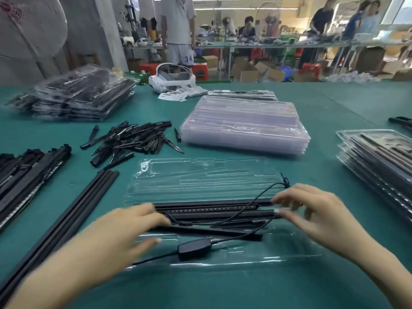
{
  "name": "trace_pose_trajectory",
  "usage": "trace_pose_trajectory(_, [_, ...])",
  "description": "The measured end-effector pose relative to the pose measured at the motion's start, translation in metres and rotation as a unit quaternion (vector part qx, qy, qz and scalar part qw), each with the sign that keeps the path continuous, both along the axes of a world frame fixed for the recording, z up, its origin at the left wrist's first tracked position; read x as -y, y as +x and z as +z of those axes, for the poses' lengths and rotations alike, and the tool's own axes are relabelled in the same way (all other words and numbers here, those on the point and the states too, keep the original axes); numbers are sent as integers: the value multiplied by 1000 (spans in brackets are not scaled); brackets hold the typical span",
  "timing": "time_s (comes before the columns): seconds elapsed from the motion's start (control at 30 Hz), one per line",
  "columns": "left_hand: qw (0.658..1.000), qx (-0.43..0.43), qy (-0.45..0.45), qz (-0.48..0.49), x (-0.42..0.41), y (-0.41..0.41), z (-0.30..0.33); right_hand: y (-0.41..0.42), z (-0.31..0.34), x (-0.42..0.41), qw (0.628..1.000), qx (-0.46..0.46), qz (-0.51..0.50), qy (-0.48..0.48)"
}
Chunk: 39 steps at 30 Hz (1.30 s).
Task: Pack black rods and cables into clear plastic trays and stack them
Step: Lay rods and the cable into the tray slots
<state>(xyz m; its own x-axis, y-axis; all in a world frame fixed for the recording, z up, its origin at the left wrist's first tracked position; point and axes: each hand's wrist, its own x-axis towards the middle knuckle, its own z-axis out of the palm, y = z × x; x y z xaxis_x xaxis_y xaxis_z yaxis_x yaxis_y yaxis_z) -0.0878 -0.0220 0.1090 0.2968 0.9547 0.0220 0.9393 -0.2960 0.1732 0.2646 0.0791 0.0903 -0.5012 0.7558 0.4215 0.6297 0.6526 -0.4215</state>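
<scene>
1. Head view: a clear plastic tray (200,179) lies open on the green worktop (323,108), right in front of the person.
2. Black rods (211,207) lie lengthwise across the tray's middle, side by side, with one more rod (211,231) just nearer, slightly askew.
3. A thin black cable (249,205) loops over the rods, its knotted end at the tray's right edge; a black adapter block (194,248) on the same cable sits in the tray's near part.
4. Left hand (124,228): fingers stretched out flat, tips resting on the left ends of the rods, thumb extended toward the adapter. The grip is spread, nothing pinched.
5. Right hand (316,210): fingers loosely bent over the right ends of the rods, fingertips at or just above them; motion blur hides whether the grip pinches anything, so I cannot tell.
6. Left of the tray lie three long loose rods (73,210); farther left a bundle of rods (24,170).
7. Beyond the tray: a heap of black spikes (133,139) and a stack of empty trays (243,126).
8. Filled trays are stacked at far left (78,94) and at the right edge (379,161).
9. A white headset (171,79) rests at the worktop's far side.
</scene>
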Motion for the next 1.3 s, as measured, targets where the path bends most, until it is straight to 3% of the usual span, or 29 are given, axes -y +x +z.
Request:
trace_pose_trajectory(0.07, [998,-3,38,-48,-5,36,-14,-4,-7,-6,991,61,119,1])
trace_pose_trajectory(0.13, [997,2,48,-59,-9,55,-26,-4,-14,-10,982,88,163,-26])
trace_pose_trajectory(0.27, [995,78,33,-47,-15,56,-32,6,-20,-14,987,42,155,-28])
trace_pose_trajectory(0.43, [980,193,-25,-50,-30,65,-31,24,-10,-15,979,-115,129,-111])
trace_pose_trajectory(0.6, [984,141,25,-108,-28,82,-52,37,-11,-18,975,3,157,-155])
trace_pose_trajectory(0.8, [975,199,40,-91,-28,82,-48,37,-15,-19,971,6,154,-182])
trace_pose_trajectory(0.97, [980,114,75,-147,-24,79,-40,35,-16,-18,970,8,149,-192])
trace_pose_trajectory(1.1, [982,107,56,-143,-21,71,-38,34,-16,-17,972,14,147,-185])
trace_pose_trajectory(1.3, [979,-23,130,-156,-24,76,-38,32,-13,-14,971,19,152,-183])
